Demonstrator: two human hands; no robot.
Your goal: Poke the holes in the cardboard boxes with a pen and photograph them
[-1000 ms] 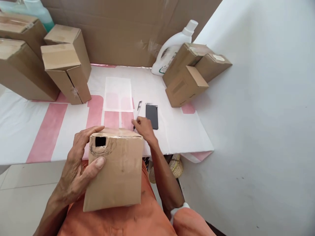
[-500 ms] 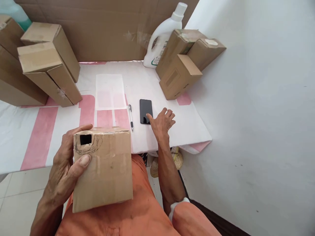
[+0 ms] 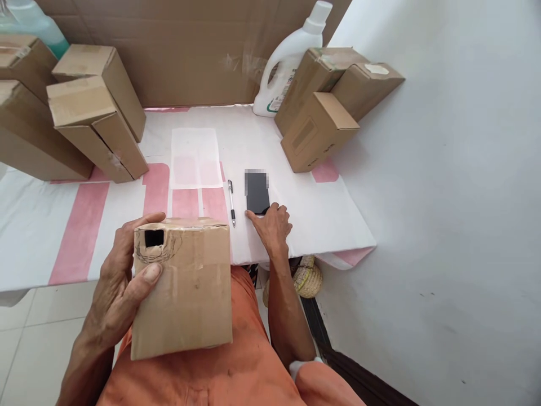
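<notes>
A cardboard box with a small square hole near its top left corner and dark scribbled lines around the hole rests against my lap. My left hand holds its left side, thumb on the front face and fingers over the top edge. On the table lies a black smartphone, flat, its upper part blurred out. My right hand is at the phone's lower end, thumb by the lower left corner and curled fingers by the right side, spread apart. Left of the phone lies a pen.
A white sheet lies on the pink and white tablecloth. Cardboard boxes stand at the left and right. A white jug stands before a large cardboard panel; a wall bounds the right side.
My right hand has drawn back and left to the phone's lower end, its fingers curling in from a wider spread. The view has shifted slightly; my left hand still holds the box.
</notes>
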